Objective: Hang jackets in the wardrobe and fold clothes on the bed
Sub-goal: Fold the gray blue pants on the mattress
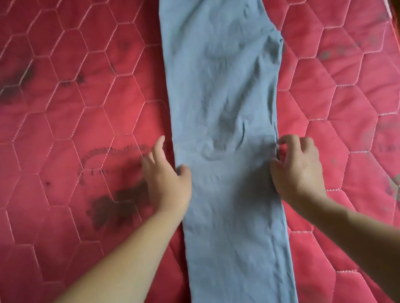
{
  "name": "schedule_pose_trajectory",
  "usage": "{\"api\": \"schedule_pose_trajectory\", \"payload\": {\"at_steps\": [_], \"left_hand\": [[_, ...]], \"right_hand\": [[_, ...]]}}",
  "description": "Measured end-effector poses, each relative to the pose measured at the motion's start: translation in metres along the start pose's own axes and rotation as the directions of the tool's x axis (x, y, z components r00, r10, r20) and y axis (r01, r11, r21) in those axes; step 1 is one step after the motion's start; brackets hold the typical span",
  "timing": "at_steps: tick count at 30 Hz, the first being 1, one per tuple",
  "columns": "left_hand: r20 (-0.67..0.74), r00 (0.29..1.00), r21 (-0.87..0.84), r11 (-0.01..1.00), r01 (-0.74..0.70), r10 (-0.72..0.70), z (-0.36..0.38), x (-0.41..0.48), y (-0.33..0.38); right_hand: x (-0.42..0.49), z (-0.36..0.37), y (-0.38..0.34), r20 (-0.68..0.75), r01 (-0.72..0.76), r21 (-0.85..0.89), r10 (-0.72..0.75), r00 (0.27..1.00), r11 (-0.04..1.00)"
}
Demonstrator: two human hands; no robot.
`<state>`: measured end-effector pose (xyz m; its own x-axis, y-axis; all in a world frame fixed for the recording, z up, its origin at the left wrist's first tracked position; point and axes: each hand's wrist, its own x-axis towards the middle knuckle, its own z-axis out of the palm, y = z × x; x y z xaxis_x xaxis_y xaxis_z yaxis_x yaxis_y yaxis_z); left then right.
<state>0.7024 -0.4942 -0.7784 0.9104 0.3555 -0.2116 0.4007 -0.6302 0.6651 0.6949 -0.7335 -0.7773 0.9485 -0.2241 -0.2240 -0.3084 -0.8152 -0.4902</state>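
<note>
a: risk from here?
b: trousers (218,94) lie as one long narrow strip down the middle of the red mattress (52,110), doubled lengthwise by the look of it. if the two hands lift the sides unevenly, the layers probably slide apart and the next fold comes out crooked.
a: hands?
b: left hand (168,181) is at the left edge, fingers straight and spread over the mattress. only the thumb rests on the cloth, no grip. right hand (299,166) is at the right edge, fingers curled, tips at the side edge. can't tell if it pinches the cloth or only touches it.
a: anything else?
b: fabric looks thin and limp, so a one-sided pull likely drags the strip askew toward that hand. also a bulge sticks out of the right edge further up. fold over it and you likely get a lump.
a: look of the garment?
b: grey-blue, matte, soft creases all over, worst around the middle. near end runs out the bottom of the view, far end out the top. dark stains (112,206) on the mattress beside the left hand. cloth itself looks clean.
</note>
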Motion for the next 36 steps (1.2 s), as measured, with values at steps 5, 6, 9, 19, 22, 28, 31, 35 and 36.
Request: {"api": "schedule_pose_trajectory", "payload": {"at_steps": [5,6,9,19,22,28,31,35,36], "left_hand": [[0.213,0.832,0.455,0.701,-0.549,0.513,0.036,0.061,0.024],[0.264,0.826,0.505,0.658,-0.558,0.498,0.046,0.07,0.021],[0.296,0.841,0.577,0.617,-0.535,0.452,0.063,0.079,0.006],[0.269,0.833,0.587,0.604,-0.54,0.483,0.063,0.081,0.004],[0.29,0.84,0.58,0.614,-0.536,0.459,0.062,0.083,0.007],[0.371,0.788,0.536,0.58,-0.614,0.491,0.043,0.01,-0.023],[0.425,0.744,0.524,0.53,-0.667,0.516,0.027,-0.072,-0.062],[0.441,0.763,0.522,0.557,-0.646,0.473,0.012,-0.173,-0.101],[0.451,0.766,0.518,0.564,-0.643,0.458,0.01,-0.195,-0.109]], "right_hand": [[0.076,0.02,-0.038,0.104,0.475,-0.311,-0.468,0.878,0.823],[0.09,0.028,-0.039,0.169,0.487,-0.367,-0.458,0.873,0.792],[0.109,0.047,-0.021,0.203,0.478,-0.446,-0.435,0.877,0.757],[0.109,0.048,-0.018,0.169,0.478,-0.44,-0.452,0.876,0.761],[0.111,0.046,-0.024,0.197,0.474,-0.443,-0.433,0.88,0.761],[0.043,0.048,-0.008,0.24,0.566,-0.408,-0.514,0.824,0.716],[-0.047,0.056,0.03,0.241,0.637,-0.35,-0.591,0.77,0.687],[-0.151,0.059,0.069,0.237,0.61,-0.332,-0.562,0.792,0.719],[-0.174,0.059,0.076,0.249,0.617,-0.325,-0.564,0.787,0.717]]}}
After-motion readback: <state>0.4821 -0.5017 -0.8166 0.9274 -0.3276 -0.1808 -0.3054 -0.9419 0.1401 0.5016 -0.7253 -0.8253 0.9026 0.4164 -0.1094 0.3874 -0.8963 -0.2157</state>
